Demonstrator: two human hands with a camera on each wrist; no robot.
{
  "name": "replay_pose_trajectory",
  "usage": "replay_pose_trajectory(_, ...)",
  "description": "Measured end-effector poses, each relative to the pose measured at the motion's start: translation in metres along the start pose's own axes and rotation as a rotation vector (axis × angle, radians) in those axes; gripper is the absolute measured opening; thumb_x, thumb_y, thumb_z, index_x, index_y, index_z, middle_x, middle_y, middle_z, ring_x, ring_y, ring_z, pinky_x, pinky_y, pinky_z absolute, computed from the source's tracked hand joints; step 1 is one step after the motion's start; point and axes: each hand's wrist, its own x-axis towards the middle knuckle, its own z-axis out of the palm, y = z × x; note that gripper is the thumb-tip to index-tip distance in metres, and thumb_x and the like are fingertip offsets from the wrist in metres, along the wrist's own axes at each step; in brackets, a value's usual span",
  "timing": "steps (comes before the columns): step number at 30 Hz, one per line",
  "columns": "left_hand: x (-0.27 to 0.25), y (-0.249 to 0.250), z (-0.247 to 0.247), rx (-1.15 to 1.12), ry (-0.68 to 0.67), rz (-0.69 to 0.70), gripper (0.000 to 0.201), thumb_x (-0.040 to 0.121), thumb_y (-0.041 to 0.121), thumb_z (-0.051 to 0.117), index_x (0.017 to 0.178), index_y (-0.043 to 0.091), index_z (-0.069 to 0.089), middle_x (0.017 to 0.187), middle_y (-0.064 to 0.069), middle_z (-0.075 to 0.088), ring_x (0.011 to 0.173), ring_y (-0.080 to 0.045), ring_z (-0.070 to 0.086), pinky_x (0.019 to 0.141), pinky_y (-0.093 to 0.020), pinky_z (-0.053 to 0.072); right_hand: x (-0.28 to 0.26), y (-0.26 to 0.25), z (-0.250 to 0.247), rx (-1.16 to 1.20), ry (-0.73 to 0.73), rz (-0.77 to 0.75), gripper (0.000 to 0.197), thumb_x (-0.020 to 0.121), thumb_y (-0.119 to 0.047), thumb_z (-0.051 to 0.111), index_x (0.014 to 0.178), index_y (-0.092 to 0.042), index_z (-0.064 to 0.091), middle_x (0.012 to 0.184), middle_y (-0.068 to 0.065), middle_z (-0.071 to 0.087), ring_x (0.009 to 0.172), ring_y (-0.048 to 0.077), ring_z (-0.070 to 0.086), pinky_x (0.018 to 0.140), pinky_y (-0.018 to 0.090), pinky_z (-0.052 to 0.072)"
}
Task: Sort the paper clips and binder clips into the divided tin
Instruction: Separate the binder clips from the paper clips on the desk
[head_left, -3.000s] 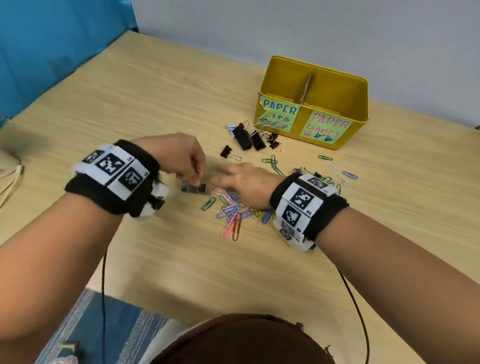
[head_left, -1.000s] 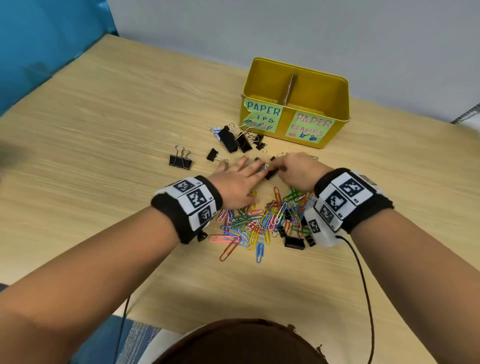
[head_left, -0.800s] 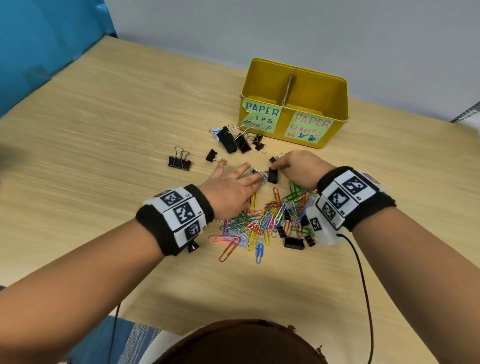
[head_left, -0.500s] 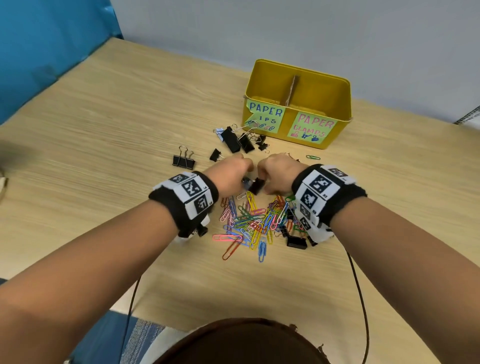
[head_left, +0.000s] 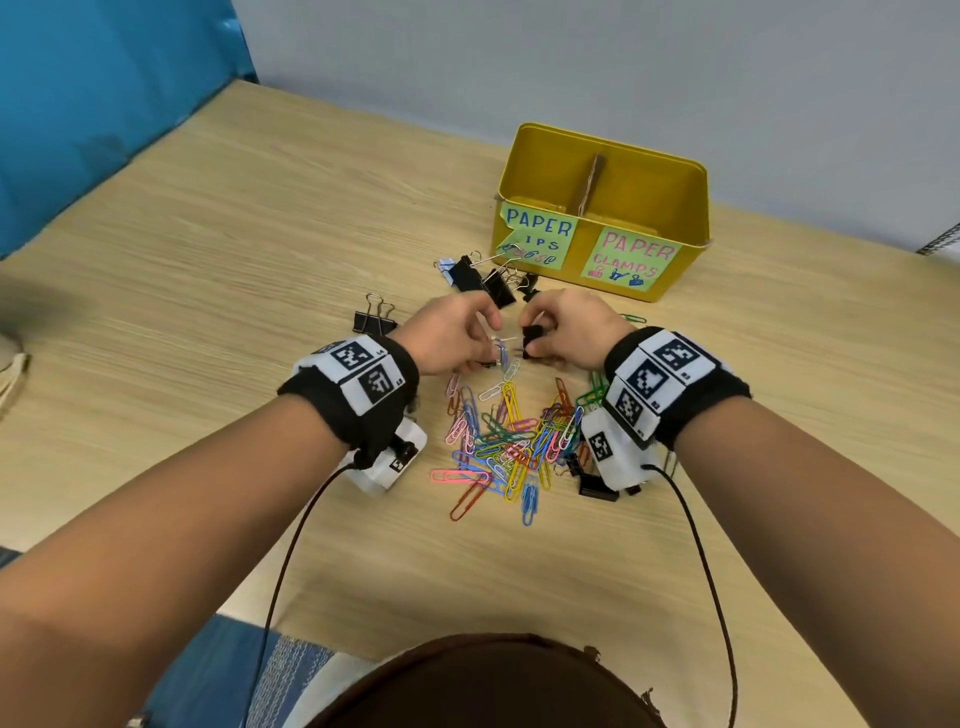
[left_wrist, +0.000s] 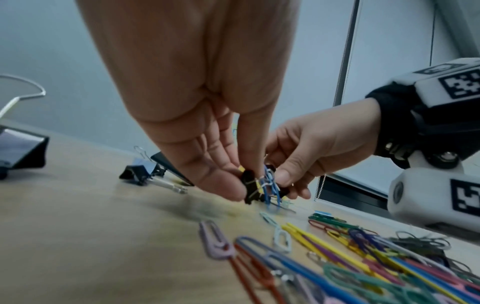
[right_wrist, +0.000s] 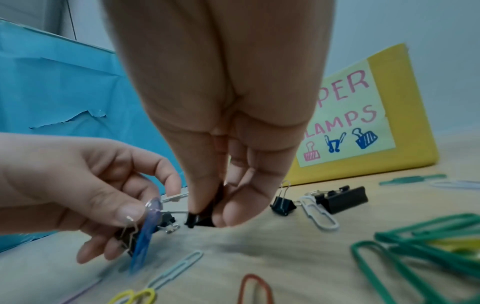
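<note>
Since half a second ago both hands are drawn slightly apart above the desk (head_left: 208, 270), a blue paper clip (left_wrist: 270, 183) pinched in the left hand (head_left: 447, 332), a black binder clip (head_left: 532, 340) gripped by the right hand (head_left: 571, 327), near the yellow tin (head_left: 675, 260).

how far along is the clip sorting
Barely begun: nothing shows in the visible part of the yellow tin. In hand: left hand pinches a blue paper clip, right hand a small binder clip. Left: the paper clip pile and other binder clips.
</note>
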Motion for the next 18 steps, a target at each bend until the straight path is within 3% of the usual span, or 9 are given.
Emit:
replay_pose_trajectory(2,0.001,0.0,-0.005,-0.007,0.025,-0.024,0.022,0.081,0.002,0.066,0.094,0.014,0.053,0.068,0.0,0.055,0.054,-0.012,0.056,0.053,-0.023,0.05,0.005,0.003,-0.001,0.105,0.043,0.068,0.023,0.086,-0.004,0.062,0.108,-0.009,0.058,0.081,0.007,0.062,0.042,0.003,0.057,0.047,0.021,0.046)
replay_pose_trajectory(5,0.003,-0.003,-0.01,0.137,0.138,-0.028,0.019,0.08,0.003,0.064,0.098,0.009,0.062,0.076,-0.003,0.063,0.069,-0.02,0.059,0.063,-0.024,0.047,0.008,0.004,-0.004,0.082,0.109,0.122,0.028,0.089,-0.005,0.057,0.117,-0.007,0.058,0.105,0.016,0.066,0.079,0.023,0.064,0.063,0.028,0.053)
replay_pose_trajectory(7,0.004,-0.004,-0.011,0.243,0.233,-0.008,0.023,0.082,0.004,0.058,0.105,0.009,0.064,0.096,-0.008,0.069,0.089,-0.021,0.062,0.078,-0.024,0.045,0.008,0.004,-0.004,0.013,0.142,0.094,0.038,0.089,-0.003,0.055,0.127,-0.009,0.054,0.125,0.016,0.06,0.105,0.029,0.062,0.086,0.035,0.051)
replay_pose_trajectory(9,0.003,-0.002,-0.008,0.302,0.281,0.027,0.032,0.084,0.006,0.057,0.115,0.011,0.061,0.115,-0.012,0.064,0.106,-0.024,0.059,0.09,-0.026,0.043,0.007,0.002,-0.005,-0.053,0.201,0.063,0.043,0.088,0.001,0.052,0.129,-0.011,0.053,0.129,0.013,0.058,0.117,0.028,0.056,0.092,0.026,0.044)
replay_pose_trajectory(11,0.0,0.003,-0.004,0.377,0.285,0.097,0.034,0.082,0.007,0.059,0.116,0.012,0.061,0.117,-0.013,0.058,0.108,-0.025,0.055,0.092,-0.028,0.042,0.006,0.001,-0.007,-0.06,0.21,0.041,0.037,0.087,0.004,0.046,0.116,-0.011,0.063,0.111,0.01,0.066,0.097,0.022,0.062,0.077,0.018,0.045)
replay_pose_trajectory(13,-0.004,0.007,0.002,0.429,0.195,0.165,0.03,0.081,0.003,0.058,0.11,0.011,0.065,0.11,-0.011,0.061,0.099,-0.021,0.057,0.082,-0.019,0.038,0.001,0.0,-0.007,-0.039,0.083,0.017,0.038,0.087,0.004,0.043,0.108,-0.013,0.068,0.077,0.0,0.065,0.058,0.007,0.058,0.047,0.005,0.043)
replay_pose_trajectory(14,-0.006,0.009,0.005,0.452,0.123,0.181,0.03,0.081,0.001,0.056,0.108,0.01,0.068,0.106,-0.01,0.065,0.094,-0.018,0.059,0.075,-0.014,0.034,-0.001,0.0,-0.005,-0.039,-0.015,0.004,0.041,0.087,0.004,0.042,0.111,-0.017,0.068,0.07,-0.002,0.06,0.047,0.004,0.053,0.037,0.005,0.038)
replay_pose_trajectory(16,-0.008,0.011,0.01,0.502,0.013,0.19,0.031,0.082,-0.001,0.053,0.108,0.007,0.069,0.106,-0.011,0.069,0.094,-0.019,0.061,0.068,-0.007,0.028,-0.007,0.001,0.0,-0.059,-0.257,0.014,0.047,0.088,0.005,0.037,0.117,-0.022,0.063,0.076,0.002,0.057,0.047,0.01,0.048,0.038,0.015,0.04)
replay_pose_trajectory(18,-0.008,0.01,0.012,0.552,-0.031,0.17,0.035,0.084,0.0,0.051,0.114,0.007,0.066,0.113,-0.013,0.067,0.105,-0.023,0.06,0.073,-0.011,0.032,-0.012,0.004,0.0,-0.065,-0.404,0.058,0.044,0.088,0.008,0.033,0.117,-0.01,0.062,0.075,0.004,0.055,0.056,0.018,0.048,0.048,0.024,0.04)
